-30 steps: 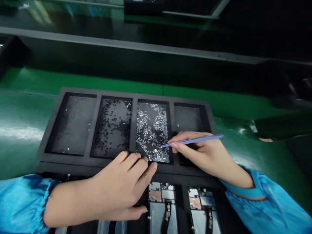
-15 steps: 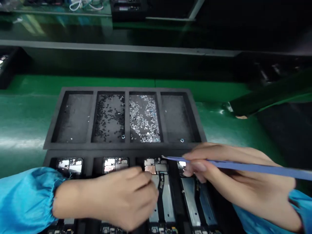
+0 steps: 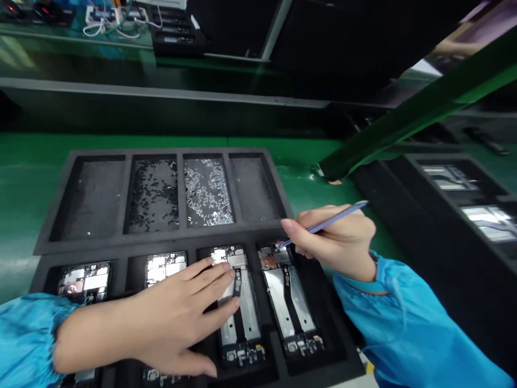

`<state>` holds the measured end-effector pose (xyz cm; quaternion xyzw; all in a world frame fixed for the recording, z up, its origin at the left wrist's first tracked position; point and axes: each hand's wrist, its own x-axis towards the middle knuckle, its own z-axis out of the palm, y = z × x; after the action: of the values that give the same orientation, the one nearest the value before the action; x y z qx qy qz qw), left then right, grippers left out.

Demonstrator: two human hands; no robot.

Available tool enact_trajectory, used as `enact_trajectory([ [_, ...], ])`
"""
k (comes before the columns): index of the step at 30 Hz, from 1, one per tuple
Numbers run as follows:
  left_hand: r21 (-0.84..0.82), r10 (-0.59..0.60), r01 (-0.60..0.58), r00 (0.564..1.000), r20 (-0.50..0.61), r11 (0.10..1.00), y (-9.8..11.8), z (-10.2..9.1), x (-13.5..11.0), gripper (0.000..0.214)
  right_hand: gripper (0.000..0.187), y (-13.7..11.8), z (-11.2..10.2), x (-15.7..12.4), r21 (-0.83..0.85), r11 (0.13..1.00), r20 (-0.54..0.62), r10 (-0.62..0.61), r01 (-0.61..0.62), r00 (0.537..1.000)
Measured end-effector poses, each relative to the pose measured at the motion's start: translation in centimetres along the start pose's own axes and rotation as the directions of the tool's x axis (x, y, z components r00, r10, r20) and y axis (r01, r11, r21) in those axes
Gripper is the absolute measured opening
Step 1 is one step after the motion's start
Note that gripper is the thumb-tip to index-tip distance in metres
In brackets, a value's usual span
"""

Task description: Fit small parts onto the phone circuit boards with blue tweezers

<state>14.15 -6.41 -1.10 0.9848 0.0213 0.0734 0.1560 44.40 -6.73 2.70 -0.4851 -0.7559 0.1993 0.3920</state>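
My right hand (image 3: pixel 335 237) pinches a pair of purple tweezers (image 3: pixel 339 216), whose tips point down at the top end of the rightmost opened phone (image 3: pixel 278 296). Whether the tips hold a part is too small to tell. My left hand (image 3: pixel 186 310) lies palm down with fingers spread, its fingertips over the upper part of the neighbouring opened phone (image 3: pixel 251 304). Two more opened phones, one at the far left (image 3: pixel 95 280) and one beside it (image 3: pixel 165 267), are partly hidden by my left hand and forearm. All sit in slots of a black foam tray (image 3: pixel 270 323).
Behind the phones lies a grey foam parts tray (image 3: pixel 181 236) with compartments of small black pieces (image 3: pixel 151 188) and small silver pieces (image 3: pixel 210 188). A green slanted post (image 3: pixel 404 121) rises at the right. Beyond it stands another black tray (image 3: pixel 436 215) with phones.
The view has swung right. My right hand has brought the tweezers' tips down to the rightmost phone. My left hand has gone from curled fingers to spread ones.
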Motion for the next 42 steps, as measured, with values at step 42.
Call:
enact_trajectory([
  [42, 0.116, 0.018, -0.004, 0.993, -0.121, 0.993, 0.4, 1.8, 1.1, 0.071, 0.026, 0.5, 7.3, 1.9, 0.053, 0.966, 0.321, -0.257, 0.254, 0.911],
])
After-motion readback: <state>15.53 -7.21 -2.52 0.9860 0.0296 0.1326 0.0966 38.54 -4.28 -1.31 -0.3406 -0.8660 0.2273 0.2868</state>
